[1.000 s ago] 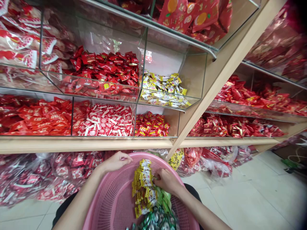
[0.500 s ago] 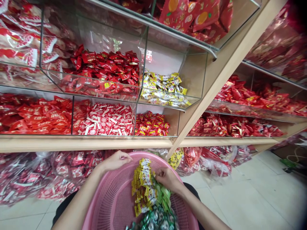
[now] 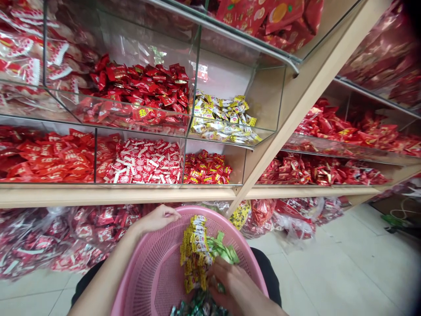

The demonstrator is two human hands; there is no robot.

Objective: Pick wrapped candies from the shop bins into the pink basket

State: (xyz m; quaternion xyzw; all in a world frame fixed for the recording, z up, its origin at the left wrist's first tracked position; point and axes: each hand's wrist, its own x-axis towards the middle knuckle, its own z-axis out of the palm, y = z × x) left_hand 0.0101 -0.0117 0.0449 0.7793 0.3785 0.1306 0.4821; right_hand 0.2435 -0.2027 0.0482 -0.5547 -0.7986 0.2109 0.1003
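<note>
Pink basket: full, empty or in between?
In between: yellow packets, light-green packets and dark-green pieces lie in the pink basket, yet bare mesh shows left.

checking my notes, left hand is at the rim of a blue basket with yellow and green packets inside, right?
The basket is pink, not blue, as the head view shows. The left hand is at its rim, and yellow packets and green packets are inside.

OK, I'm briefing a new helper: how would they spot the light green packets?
In front of the wooden shelves is a pink mesh basket. Inside, beyond the right hand and just right of the yellow packets, lie the light green packets. Their pale colour separates them from the yellow and shiny dark green packets.
</note>
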